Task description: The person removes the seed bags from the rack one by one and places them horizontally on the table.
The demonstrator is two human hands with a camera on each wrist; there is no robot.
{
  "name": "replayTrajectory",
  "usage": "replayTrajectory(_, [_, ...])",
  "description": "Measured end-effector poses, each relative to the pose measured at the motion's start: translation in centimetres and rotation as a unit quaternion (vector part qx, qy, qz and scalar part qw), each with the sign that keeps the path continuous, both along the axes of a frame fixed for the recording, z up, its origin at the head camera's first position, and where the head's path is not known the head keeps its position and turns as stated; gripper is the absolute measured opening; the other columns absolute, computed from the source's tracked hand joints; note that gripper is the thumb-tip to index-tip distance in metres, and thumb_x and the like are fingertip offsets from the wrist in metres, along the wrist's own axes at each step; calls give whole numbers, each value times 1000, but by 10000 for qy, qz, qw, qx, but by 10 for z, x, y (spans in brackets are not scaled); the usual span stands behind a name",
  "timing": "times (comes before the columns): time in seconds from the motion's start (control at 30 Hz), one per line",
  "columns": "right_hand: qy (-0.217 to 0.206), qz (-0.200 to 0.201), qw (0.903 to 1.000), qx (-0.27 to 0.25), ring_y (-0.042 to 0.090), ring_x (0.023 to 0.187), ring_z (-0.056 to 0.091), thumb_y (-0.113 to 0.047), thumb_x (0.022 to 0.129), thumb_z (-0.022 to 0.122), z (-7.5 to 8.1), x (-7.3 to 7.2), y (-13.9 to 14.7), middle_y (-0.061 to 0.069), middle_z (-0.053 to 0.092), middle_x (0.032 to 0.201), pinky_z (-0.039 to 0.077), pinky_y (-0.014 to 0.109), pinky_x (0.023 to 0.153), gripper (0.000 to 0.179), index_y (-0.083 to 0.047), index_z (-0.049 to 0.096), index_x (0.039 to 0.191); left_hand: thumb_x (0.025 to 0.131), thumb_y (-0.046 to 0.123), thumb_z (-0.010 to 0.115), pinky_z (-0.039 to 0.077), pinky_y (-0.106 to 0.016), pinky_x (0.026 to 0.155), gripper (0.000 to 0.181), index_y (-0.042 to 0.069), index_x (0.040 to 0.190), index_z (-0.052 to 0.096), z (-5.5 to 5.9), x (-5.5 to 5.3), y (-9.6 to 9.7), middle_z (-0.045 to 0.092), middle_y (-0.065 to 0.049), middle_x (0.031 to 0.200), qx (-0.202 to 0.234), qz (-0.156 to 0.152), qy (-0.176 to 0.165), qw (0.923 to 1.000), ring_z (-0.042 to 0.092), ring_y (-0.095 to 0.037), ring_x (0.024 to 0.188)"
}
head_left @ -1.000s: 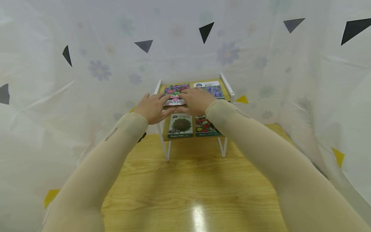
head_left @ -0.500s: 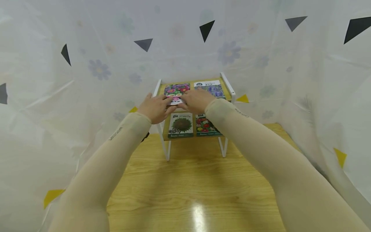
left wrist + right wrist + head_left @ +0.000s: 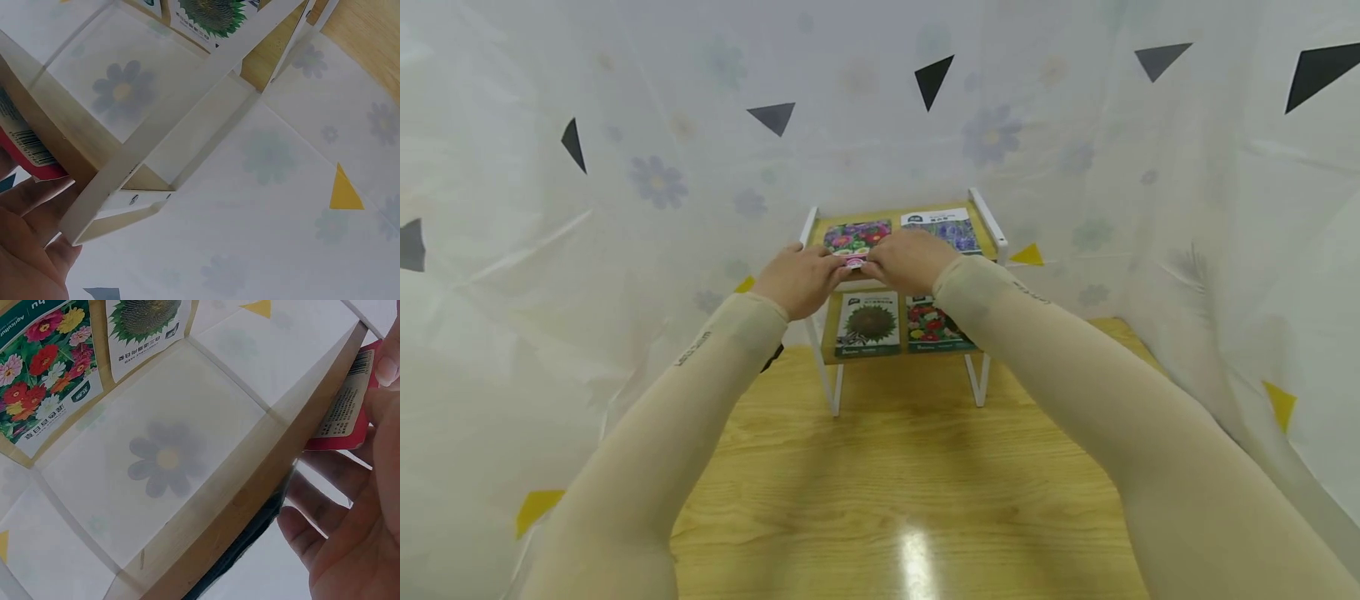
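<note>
A flower seed packet with pink and purple blooms lies on the left of the upper shelf. At its near corners, my left hand and right hand pinch the near end from both sides. That end juts past the shelf's front edge, so the packet's barcoded back shows from below in the right wrist view. The left wrist view has the same back beside the left fingers. Part of the packet's front is hidden by my fingers.
Right of it lies a purple-flower packet. The lower shelf holds a sunflower packet and a mixed-flower packet. White metal side frames bound the rack, which stands on a wood-grain surface before a patterned plastic sheet.
My spread fingers have drawn in onto the packet's near corners, and both hands now grip it. The packet's near end looks bent and shorter in the head view.
</note>
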State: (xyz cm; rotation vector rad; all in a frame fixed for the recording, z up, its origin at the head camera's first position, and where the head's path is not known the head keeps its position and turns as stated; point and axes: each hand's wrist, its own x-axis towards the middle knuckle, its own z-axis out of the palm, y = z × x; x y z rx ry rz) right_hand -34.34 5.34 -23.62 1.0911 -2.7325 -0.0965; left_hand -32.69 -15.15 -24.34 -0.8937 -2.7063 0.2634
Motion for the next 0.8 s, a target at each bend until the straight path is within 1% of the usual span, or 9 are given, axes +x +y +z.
replayTrajectory(0.1, [37,35,10000,-47,21,86,64,-35,104,40,1,1,1,4,68,96,49,39,89,39,-12,70,114,105,31,38,41,-45,100,39,7,123,64,0,1,1,66,-11,113,95,-143,-2,9999,59,-28,110])
replayTrajectory(0.23, [45,138,9997,-218,22,96,63,-33,105,40,1,1,3,5,69,106,44,41,98,39,-12,70,116,105,29,39,46,-43,94,37,6,114,67,0,3,3,68,-9,99,192,-225,19,9996,64,-28,95])
replayTrajectory(0.3, [-21,177,9993,-338,22,96,63,-33,105,39,2,1,5,5,69,105,43,41,98,39,-11,70,115,105,27,39,49,-41,88,36,6,108,67,0,4,5,68,-8,92,254,-236,15,9994,64,-26,86])
replayTrajectory(0.37, [-160,167,9986,-470,22,96,62,-32,105,39,3,2,6,5,68,104,45,40,96,39,-11,70,114,105,26,39,51,-39,79,35,6,101,67,-1,5,6,65,-7,84,321,-267,83,9991,63,-24,77])
replayTrajectory(0.47, [-362,175,9970,-664,20,97,62,-32,105,40,4,7,8,4,68,103,46,38,93,38,-11,70,114,105,23,41,51,-37,69,33,6,93,66,-2,8,7,61,-5,77,423,-338,207,9983,59,-21,69])
replayTrajectory(0.5, [-419,181,9964,-720,20,98,61,-32,105,40,4,8,9,4,67,105,46,38,94,38,-11,70,114,104,23,42,51,-37,68,32,6,91,65,-3,9,7,61,-5,76,469,-364,264,9979,59,-22,69])
replayTrajectory(0.6, [-528,229,9943,-898,18,95,62,-31,104,42,4,13,11,3,68,103,48,37,90,36,-12,70,114,104,22,44,50,-38,73,31,5,92,66,-5,12,6,63,-6,78,673,-466,340,9961,60,-24,74])
replayTrajectory(0.7, [-514,267,9927,-1053,15,90,61,-31,104,44,3,18,14,1,67,99,48,35,87,35,-13,71,113,104,23,45,49,-39,79,31,4,95,67,-7,16,5,66,-7,81,962,-554,351,9932,60,-26,80])
replayTrajectory(0.8, [-508,341,9896,-1306,13,82,61,-32,103,46,1,21,16,-1,67,95,49,33,80,34,-13,72,111,103,25,46,48,-38,80,31,5,96,68,-10,22,3,66,-5,82,1225,-555,380,9902,60,-24,80])
